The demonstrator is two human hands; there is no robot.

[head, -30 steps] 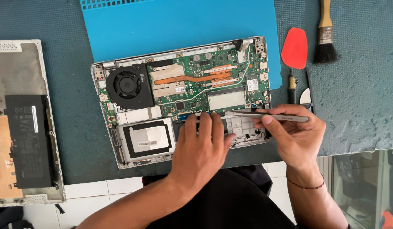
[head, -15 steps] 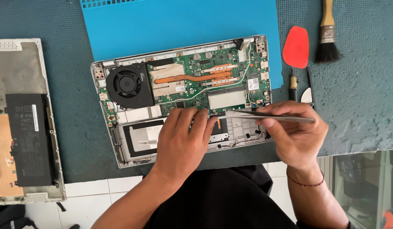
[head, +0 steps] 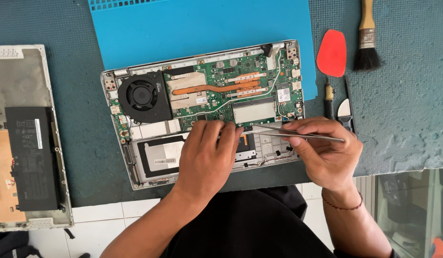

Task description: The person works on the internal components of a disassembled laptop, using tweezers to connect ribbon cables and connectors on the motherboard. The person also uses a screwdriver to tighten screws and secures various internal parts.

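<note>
An opened laptop base [head: 202, 102] lies on a dark mat, showing its green circuit board, black fan [head: 142, 95] and copper heat pipe. My left hand [head: 207, 155] rests palm down on the lower middle of the base, fingertips at the board's lower edge. My right hand [head: 326, 153] holds metal tweezers [head: 293, 135], whose tips point left toward my left fingertips. Whether the tips touch a part is hidden.
A blue mat [head: 202, 28] lies under the laptop's far edge. The removed bottom cover [head: 25, 138] with a black battery sits at the left. A red pick [head: 332, 52], a brush [head: 366, 40] and other small tools lie to the right. White tiles show at the near edge.
My left hand has shifted left, then slightly back right, over the lower base. The tweezers in my right hand have tilted a little; the laptop has stayed put.
</note>
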